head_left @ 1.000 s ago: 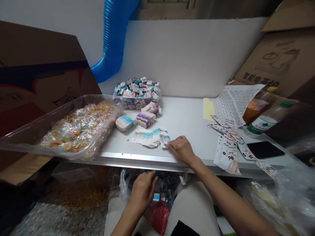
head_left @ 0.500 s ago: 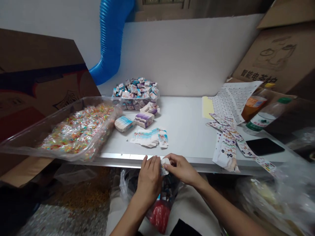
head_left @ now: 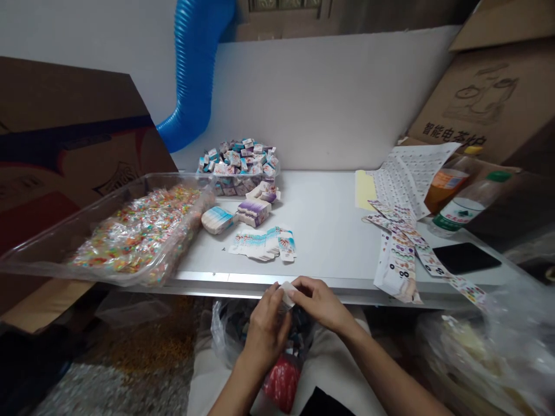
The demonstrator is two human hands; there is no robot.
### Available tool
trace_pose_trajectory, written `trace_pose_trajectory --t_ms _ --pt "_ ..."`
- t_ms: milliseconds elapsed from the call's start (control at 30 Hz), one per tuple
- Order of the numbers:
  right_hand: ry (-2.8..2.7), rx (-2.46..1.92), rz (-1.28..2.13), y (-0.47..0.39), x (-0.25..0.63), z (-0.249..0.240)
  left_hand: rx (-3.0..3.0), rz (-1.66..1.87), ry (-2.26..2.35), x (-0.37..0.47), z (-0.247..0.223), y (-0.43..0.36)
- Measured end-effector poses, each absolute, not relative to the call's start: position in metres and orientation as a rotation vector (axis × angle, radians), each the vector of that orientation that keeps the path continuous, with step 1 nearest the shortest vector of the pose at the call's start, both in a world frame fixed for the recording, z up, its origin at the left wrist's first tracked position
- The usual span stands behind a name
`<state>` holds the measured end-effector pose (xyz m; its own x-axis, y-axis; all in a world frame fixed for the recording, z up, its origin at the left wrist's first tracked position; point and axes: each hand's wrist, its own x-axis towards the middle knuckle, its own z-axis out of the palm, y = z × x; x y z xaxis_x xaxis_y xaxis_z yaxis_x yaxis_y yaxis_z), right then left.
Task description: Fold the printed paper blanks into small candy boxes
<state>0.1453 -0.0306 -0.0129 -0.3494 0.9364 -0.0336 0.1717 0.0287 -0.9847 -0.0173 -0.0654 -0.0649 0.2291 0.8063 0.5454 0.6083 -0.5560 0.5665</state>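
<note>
Small carton (head_left: 287,293) sits gripped between the fingers of the left hand (head_left: 267,319) and right hand (head_left: 319,301) by the near edge of the table (head_left: 329,231), likely for steadiness, with flat cartons (head_left: 262,244) just beyond, within reach.

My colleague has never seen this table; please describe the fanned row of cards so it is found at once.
On the white table, look right of the big clear tray of colourful packets. Near the front edge lies the fanned row of cards, blue and white. Unlike the purple stack and rounded blue stack behind it, its cards lie spread out, overlapping.
</note>
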Motion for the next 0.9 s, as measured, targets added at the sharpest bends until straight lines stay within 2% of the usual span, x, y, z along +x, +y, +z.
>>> trace_pose_trajectory --t_ms 167,267,467,700,900 --pt "-1.211 -0.912 1.653 -0.048 0.133 -0.027 2.074 1.285 1.408 -0.012 -0.062 -0.065" --pt "-1.006 -0.954 1.658 -0.055 0.121 -0.038 2.135 1.302 1.399 -0.012 -0.064 -0.068" --pt "-1.435 -1.204 1.079 -0.066 0.11 -0.039 2.186 1.206 1.423 -0.013 -0.068 -0.072" --pt "-1.569 -1.404 0.924 -0.066 0.112 -0.04 2.117 1.175 1.471 -0.015 -0.077 -0.076" --pt "-2.126 -1.323 0.303 -0.073 0.116 -0.036 2.288 1.105 1.402 -0.023 -0.079 -0.073"
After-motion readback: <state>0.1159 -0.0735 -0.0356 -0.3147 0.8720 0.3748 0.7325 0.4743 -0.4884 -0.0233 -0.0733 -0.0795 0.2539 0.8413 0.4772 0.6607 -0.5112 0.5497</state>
